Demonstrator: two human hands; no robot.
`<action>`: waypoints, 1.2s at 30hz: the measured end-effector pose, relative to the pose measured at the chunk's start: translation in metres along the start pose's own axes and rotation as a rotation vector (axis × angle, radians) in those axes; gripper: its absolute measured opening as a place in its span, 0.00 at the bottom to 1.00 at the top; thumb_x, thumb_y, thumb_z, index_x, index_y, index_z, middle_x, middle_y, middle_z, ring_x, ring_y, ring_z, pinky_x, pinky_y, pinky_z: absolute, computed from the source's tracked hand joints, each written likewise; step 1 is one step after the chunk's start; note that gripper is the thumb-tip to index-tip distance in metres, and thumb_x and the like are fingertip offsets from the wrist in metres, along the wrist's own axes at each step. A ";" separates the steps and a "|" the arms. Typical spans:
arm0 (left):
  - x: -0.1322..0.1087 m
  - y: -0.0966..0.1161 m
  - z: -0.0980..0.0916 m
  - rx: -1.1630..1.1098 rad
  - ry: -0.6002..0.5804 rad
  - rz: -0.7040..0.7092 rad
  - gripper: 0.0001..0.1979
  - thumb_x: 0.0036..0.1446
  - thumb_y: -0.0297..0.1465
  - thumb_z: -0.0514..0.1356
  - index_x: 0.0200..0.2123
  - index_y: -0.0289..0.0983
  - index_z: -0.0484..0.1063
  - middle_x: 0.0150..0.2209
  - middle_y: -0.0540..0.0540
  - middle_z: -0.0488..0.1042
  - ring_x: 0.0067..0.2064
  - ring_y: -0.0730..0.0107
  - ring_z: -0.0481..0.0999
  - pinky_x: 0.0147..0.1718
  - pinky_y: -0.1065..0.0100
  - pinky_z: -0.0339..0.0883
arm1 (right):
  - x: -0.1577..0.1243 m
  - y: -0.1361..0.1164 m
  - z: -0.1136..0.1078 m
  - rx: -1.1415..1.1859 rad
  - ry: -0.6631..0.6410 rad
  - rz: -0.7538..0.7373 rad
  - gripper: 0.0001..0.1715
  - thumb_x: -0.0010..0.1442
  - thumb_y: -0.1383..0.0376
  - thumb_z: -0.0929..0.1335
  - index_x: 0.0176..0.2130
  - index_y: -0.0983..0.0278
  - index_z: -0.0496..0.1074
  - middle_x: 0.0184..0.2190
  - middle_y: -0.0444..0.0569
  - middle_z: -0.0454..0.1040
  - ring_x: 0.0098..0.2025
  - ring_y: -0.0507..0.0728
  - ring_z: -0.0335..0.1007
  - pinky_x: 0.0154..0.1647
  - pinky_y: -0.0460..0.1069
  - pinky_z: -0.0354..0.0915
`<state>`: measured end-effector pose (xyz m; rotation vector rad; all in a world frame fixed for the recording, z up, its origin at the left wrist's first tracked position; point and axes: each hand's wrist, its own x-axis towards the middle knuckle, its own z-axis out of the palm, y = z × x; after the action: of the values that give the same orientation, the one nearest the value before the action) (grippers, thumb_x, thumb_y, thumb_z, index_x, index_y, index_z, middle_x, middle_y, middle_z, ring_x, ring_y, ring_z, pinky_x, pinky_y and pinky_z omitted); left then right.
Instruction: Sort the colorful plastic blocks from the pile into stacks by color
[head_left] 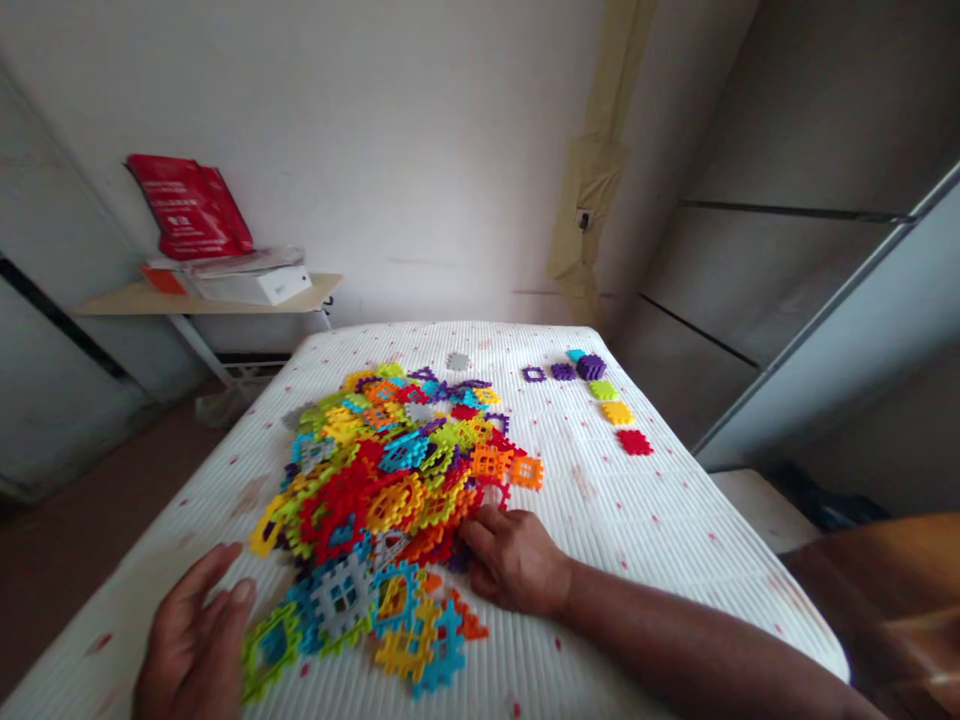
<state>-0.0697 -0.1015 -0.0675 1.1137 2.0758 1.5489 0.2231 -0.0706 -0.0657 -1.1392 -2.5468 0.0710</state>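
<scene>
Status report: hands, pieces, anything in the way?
Left hand open beside piled pieces; right hand at their right edge, grip unclear; overlapping pieces crowd it.

The head-worn camera looks from close above the near end of the white ribbed surface (675,575), facing forward and down along it toward the wall (420,150) beyond its far edge.

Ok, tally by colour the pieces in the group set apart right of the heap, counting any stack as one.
Red piece: 1
Yellow piece: 1
Green piece: 1
Light blue piece: 1
Purple: 3 (open frame, flat piece, stack)
Total: 7
</scene>
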 end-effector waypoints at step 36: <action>0.001 0.008 0.000 -0.015 -0.027 0.023 0.31 0.46 0.48 0.57 0.52 0.39 0.66 0.54 0.44 0.69 0.58 0.55 0.63 0.57 0.60 0.57 | -0.005 0.060 -0.020 0.241 0.396 0.360 0.10 0.55 0.64 0.63 0.40 0.62 0.66 0.33 0.46 0.71 0.29 0.51 0.68 0.29 0.44 0.62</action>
<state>-0.0671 -0.1001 -0.0605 1.1513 2.0373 1.5492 0.2756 -0.0355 -0.0595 -1.3454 -1.9152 0.2116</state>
